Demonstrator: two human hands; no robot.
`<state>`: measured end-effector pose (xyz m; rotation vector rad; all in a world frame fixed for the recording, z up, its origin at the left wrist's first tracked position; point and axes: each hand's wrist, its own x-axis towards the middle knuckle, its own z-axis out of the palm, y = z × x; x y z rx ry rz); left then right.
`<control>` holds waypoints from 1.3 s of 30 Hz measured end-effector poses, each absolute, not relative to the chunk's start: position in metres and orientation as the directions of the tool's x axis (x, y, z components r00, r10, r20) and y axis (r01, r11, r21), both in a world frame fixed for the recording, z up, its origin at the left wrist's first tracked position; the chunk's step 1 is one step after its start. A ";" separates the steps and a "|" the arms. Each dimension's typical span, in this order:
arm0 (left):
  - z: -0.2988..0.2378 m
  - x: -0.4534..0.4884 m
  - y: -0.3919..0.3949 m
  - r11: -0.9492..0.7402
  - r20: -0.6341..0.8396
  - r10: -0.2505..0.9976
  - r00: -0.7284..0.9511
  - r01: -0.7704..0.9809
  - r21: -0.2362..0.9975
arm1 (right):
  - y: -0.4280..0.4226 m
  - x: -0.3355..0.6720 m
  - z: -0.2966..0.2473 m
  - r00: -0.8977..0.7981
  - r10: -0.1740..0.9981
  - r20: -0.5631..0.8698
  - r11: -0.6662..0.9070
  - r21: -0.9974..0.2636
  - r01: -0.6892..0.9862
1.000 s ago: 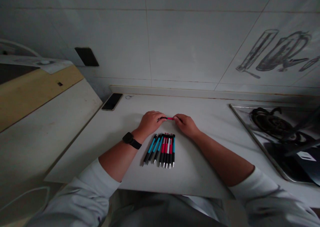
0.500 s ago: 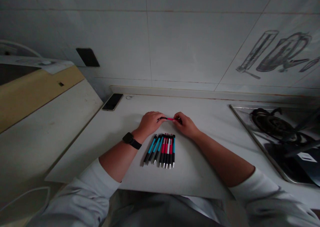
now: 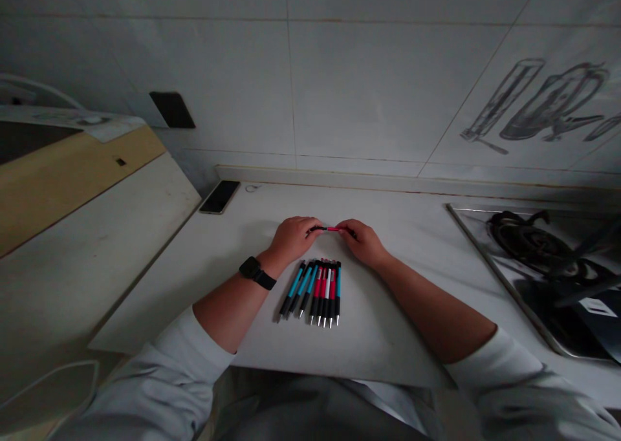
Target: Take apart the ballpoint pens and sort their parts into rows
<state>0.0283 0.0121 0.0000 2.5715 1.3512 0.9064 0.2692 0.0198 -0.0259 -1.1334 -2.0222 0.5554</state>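
Note:
Between my two hands a red and black pen (image 3: pixel 332 229) lies level, just above or at the counter; I cannot tell which. My left hand (image 3: pixel 294 237), with a black watch (image 3: pixel 257 273) on the wrist, is closed on the pen's black end. The fingers of my right hand (image 3: pixel 363 239) pinch its red part, hiding the far end. Nearer to me several pens (image 3: pixel 320 292) lie side by side on the white counter (image 3: pixel 378 337), tips toward me, with blue, red and white barrels and black grips.
A phone (image 3: pixel 220 197) lies at the counter's back left, near a small ring-shaped thing (image 3: pixel 252 188). To the right is a gas stove (image 3: pixel 528 247). A white box-like unit (image 3: pixel 111 221) borders the left side, and a tiled wall (image 3: pixel 359 92) stands behind.
My right hand's fingers have shifted slightly along the pen, and a bit more of its middle shows between the hands. The row of pens lies as before.

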 end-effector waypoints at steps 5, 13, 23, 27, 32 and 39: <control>0.003 0.031 0.006 -0.647 0.412 0.758 0.506 0.663 0.377 | 0.022 0.268 -0.026 -0.259 0.905 0.338 0.412 -0.848 0.333; 0.009 0.032 0.002 -0.578 0.353 0.812 0.465 0.727 0.371 | 0.017 0.261 -0.014 -0.186 0.971 0.148 0.150 -0.989 -0.001; 0.016 0.020 0.006 -0.522 0.394 0.837 0.379 0.768 0.371 | 0.036 0.278 -0.019 0.050 0.996 -0.068 -0.053 -0.966 -0.254; 0.015 0.020 0.007 -0.485 0.421 0.851 0.314 0.779 0.398 | 0.041 0.283 -0.022 0.078 0.995 -0.060 -0.049 -0.989 -0.138; 0.006 0.021 0.012 -0.455 0.389 0.872 0.296 0.784 0.423 | 0.042 0.283 -0.029 0.055 0.998 0.042 0.034 -0.989 0.144; -0.009 0.016 0.024 -0.388 0.350 0.910 0.224 0.759 0.523 | 0.040 0.279 -0.030 0.024 0.998 0.059 0.052 -0.969 0.243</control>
